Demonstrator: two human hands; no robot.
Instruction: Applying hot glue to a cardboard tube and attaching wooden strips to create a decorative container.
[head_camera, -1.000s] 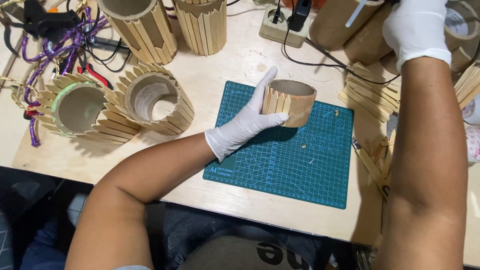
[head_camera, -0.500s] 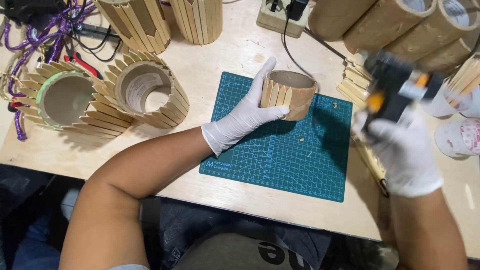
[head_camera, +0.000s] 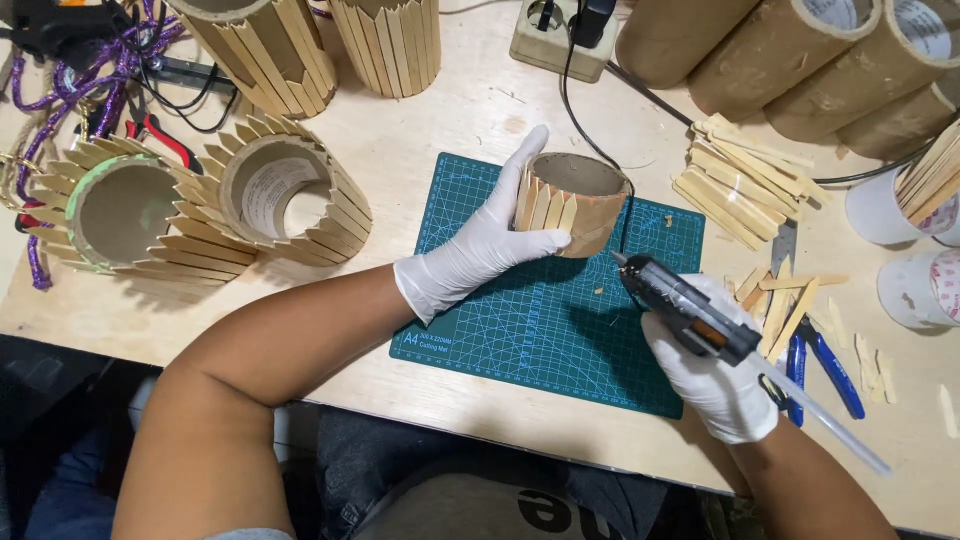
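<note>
— What did the fingers have?

— The left hand (head_camera: 470, 255) gripped the short cardboard tube (head_camera: 575, 203) on the green cutting mat (head_camera: 500, 320); the right hand (head_camera: 715, 375) clenched a black glue gun (head_camera: 680, 305).

— And the tube from the nozzle?

— Up-left, near, apart; axis near upright, mouth open, seemingly empty. White cups (head_camera: 900, 215) at right; one held sticks.

The cutting mat (head_camera: 520, 300) was teal with a pale grid — the pliers (head_camera: 825, 365) at its 3 o'clock blue-handled, the glue gun (head_camera: 685, 310) black, the surface (head_camera: 470, 110) pale wood.
</note>
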